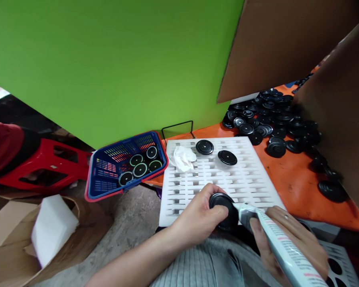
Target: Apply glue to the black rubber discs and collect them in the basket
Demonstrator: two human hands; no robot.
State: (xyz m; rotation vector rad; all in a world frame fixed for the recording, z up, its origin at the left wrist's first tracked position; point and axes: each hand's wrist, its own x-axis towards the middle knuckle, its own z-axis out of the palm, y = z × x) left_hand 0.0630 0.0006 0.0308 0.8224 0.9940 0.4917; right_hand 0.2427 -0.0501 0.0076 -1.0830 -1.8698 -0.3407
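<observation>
My left hand (204,213) grips a round black disc (227,217) by its edge, thumb across its face. In my right hand (299,235) is a long white tube (284,243) with printed text, and its pale nozzle meets the disc's right rim. Whether anything is coming out of the nozzle is too small to tell. Both hands are at the near edge of a white slotted foam board (242,179). On that board rest two more black discs, one farther back (204,147) and one to the right (227,157), beside a crumpled white tissue (184,158).
Left of the board, a blue basket (107,185) with a red rim holds several ringed discs. Many black discs (272,115) lie heaped on the orange surface (275,179) between cardboard flaps (275,40). A red stool (48,167) and a cardboard box (83,235) with white foam stand at left.
</observation>
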